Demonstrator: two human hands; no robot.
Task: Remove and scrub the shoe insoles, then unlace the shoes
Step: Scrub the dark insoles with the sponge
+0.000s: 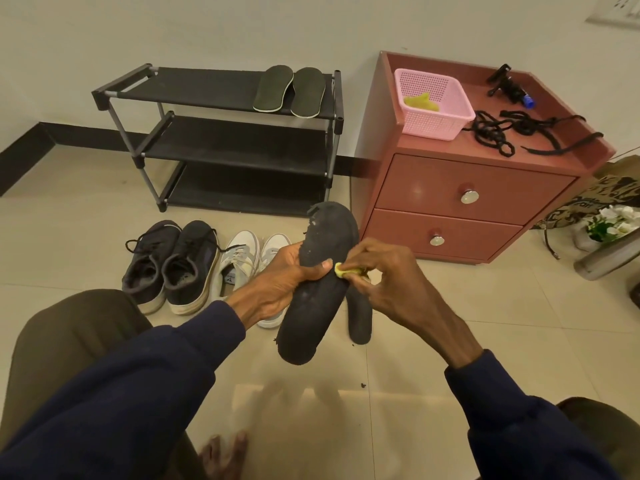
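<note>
The insole [322, 289] is held in the air over the floor [450, 323], its edge frayed. The left hand [277, 285] grips its middle, thumb across the face. The right hand [388, 282] pinches a yellow sponge [341, 270] against it. Short, light strokes towards the worn edge, with the thumb bracing close by, should clean it without tearing more.

The floor is pale tile. On it stand a rack [221, 143] with two insoles [291, 90] on top and a cabinet [467, 188]. The dark shoes [169, 265] and white shoes [242, 258] sit laced. Another insole [360, 320] lies below the right hand. A basket [433, 102] and loose laces [502, 133] are on the cabinet, and crumbs [363, 385] dot the tile.
</note>
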